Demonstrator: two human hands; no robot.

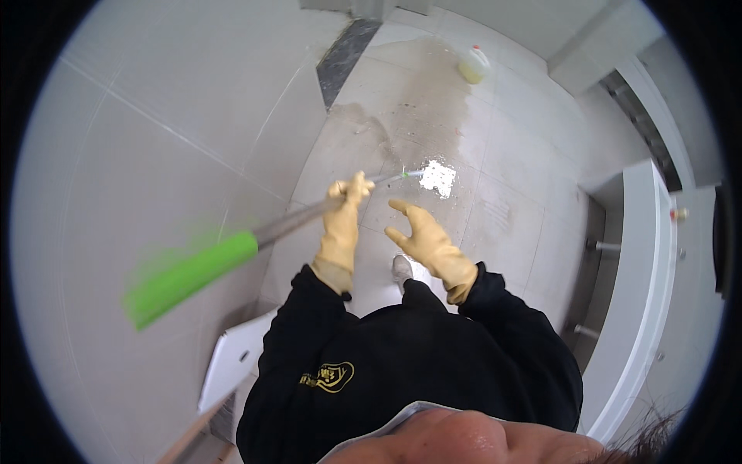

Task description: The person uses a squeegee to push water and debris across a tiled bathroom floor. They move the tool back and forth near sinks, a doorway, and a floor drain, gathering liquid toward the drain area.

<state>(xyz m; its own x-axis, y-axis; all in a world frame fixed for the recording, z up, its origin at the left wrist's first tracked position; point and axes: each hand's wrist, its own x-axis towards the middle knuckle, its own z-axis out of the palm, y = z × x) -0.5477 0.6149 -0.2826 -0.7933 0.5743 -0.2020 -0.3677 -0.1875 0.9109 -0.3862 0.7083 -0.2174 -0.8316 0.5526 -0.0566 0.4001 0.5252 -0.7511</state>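
Observation:
My left hand [348, 206], in a cream rubber glove, is closed around the shaft of a long-handled tool [301, 221]. The tool's thick green grip [191, 278] points to the lower left and looks blurred. Its far end reaches the tiled floor at a bright white patch [438, 178]; whether that is the tool's head or glare cannot be told. To the right of the shaft, my right hand [426, 235], in a matching glove, has its thumb and fingers apart and holds nothing. Brownish liquid [429, 98] spreads over the floor tiles beyond the hands.
A plastic jug [474, 65] with a red cap and yellowish liquid stands on the floor ahead. A tiled wall [156, 145] rises at left, with a white panel [235, 354] near its foot. A long white counter or basin unit [629, 278] runs along the right.

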